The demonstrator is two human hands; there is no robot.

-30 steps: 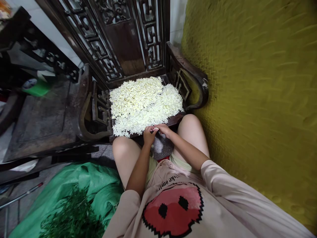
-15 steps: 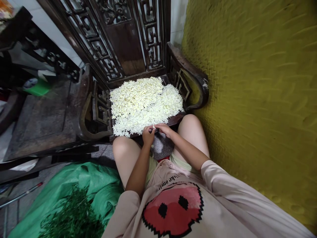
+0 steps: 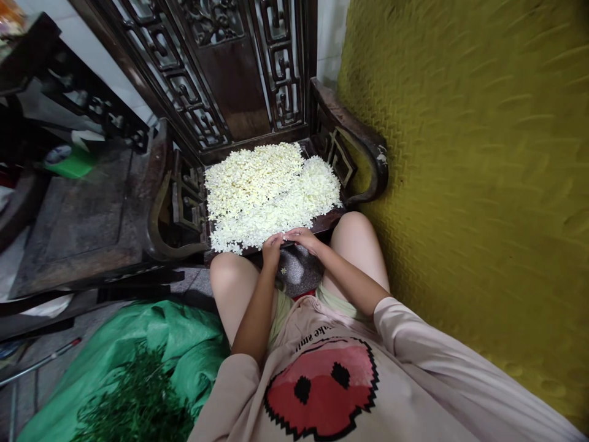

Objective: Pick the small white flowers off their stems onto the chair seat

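Note:
Loose white flowers (image 3: 257, 224) and yellower blossoms (image 3: 253, 175) cover the seat of a dark carved wooden chair (image 3: 329, 221) in front of me. At the seat's front edge my left hand (image 3: 272, 247) is closed in a pinch; what it holds is too small to make out. My right hand (image 3: 302, 238) meets it fingertip to fingertip, pinching a tiny white flower that is mostly hidden by the fingers. Below the hands, between my knees, shows a single small flower (image 3: 283, 270); whether it hangs or lies on the grey floor I cannot tell.
At the left is a dark wooden table (image 3: 78, 215) with a green box (image 3: 73, 162). A green sheet (image 3: 184, 331) with leafy green cuttings (image 3: 133, 399) lies lower left. A yellow textured surface (image 3: 460, 184) rises on the right. The chair's curved armrests (image 3: 380, 166) flank the seat.
My left hand has turned and shifted slightly left, its fingers straighter towards the right hand's. The white flower between the fingertips shows less now. The right hand has barely moved.

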